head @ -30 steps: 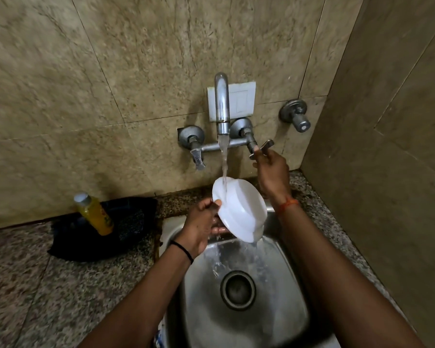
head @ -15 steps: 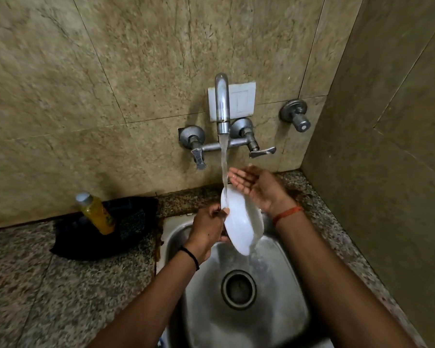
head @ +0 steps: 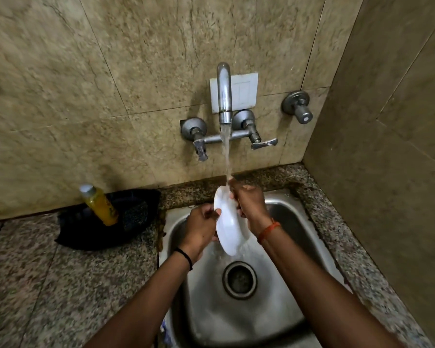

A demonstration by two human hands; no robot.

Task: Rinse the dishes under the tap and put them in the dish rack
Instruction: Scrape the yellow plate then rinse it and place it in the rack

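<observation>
The left hand (head: 201, 228) pinched the near rim of the white plate (head: 230, 226) with its thumb on the edge and the other fingers curled behind it, and held the plate almost on its edge above the steel sink (head: 309, 237), directly under the tap (head: 224, 96). The right hand (head: 249, 203) lay on the far face of the plate with fingers bent over its top rim, just where the stream of water (head: 227, 156) fell on the fingertips. In my judgement, the right fingers should rub the whole face while the left hand slowly turned the plate and kept its pinch firm, because the wet rim could slip.
</observation>
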